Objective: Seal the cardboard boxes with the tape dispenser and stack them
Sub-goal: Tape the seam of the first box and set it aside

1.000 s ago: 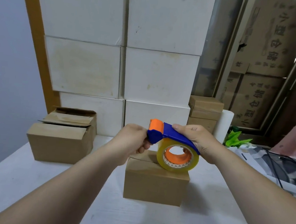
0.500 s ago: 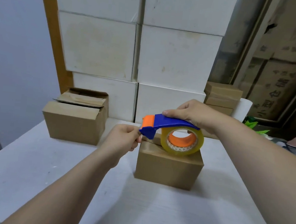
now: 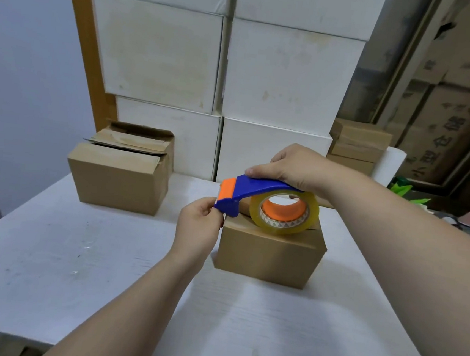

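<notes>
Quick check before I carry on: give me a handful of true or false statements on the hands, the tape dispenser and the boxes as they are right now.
1. The right hand grips the tape dispenser from above. True.
2. The left hand rests flat on the table. False: it pinches at the dispenser's cutter end.
3. The tape roll sits over the near box. True.
4. The box on the left is fully sealed. False: its top flaps are open.
5. The near box is stacked on another. False: it stands alone on the table.
</notes>
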`<control>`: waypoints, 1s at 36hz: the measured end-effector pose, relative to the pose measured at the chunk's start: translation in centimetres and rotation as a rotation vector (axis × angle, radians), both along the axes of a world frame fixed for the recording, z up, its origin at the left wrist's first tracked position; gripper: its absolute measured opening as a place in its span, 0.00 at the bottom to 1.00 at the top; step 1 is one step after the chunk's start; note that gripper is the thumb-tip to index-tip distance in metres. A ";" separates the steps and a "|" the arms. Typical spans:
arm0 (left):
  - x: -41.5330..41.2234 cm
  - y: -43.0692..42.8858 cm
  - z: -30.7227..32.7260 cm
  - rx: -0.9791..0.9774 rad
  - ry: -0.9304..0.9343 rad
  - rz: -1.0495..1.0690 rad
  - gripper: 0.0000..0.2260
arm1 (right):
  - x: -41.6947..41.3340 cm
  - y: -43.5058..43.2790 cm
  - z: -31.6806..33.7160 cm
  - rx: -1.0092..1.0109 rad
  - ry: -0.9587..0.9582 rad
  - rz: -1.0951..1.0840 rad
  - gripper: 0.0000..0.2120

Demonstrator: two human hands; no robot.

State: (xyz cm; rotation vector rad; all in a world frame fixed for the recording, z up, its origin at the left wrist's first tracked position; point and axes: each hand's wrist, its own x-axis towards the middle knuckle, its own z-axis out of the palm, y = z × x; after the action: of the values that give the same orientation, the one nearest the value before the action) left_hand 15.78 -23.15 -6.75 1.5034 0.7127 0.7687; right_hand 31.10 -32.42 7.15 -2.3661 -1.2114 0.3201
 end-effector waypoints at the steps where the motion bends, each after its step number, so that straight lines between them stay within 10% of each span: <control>1: 0.0 0.0 -0.1 -0.008 -0.003 0.001 0.11 | -0.1 0.0 0.0 0.000 -0.002 -0.001 0.28; 10: 0.1 0.4 -0.3 0.144 0.063 -0.056 0.05 | -0.2 -0.1 -0.5 0.029 0.017 0.000 0.30; 16: 1.2 0.8 -3.9 -0.190 0.169 -0.138 0.33 | -0.4 0.2 -0.6 -0.010 0.019 -0.009 0.28; 23: 0.9 -0.5 -1.9 -0.418 -0.120 -0.195 0.21 | -0.6 -0.1 -0.4 -0.036 0.017 -0.023 0.28; 27: 0.4 1.7 -1.9 -0.309 -0.255 -0.460 0.36 | -0.4 -0.1 -0.4 -0.048 0.019 -0.027 0.30; 36: 0.8 2.6 -1.4 0.089 0.068 -0.600 0.29 | -0.1 0.6 0.5 -0.225 -0.021 -0.010 0.31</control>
State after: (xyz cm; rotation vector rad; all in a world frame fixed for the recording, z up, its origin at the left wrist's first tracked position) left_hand 16.55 -20.54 -8.12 1.7104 0.2456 0.2947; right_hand 30.99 -31.82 7.69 -2.5708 -1.2290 0.4506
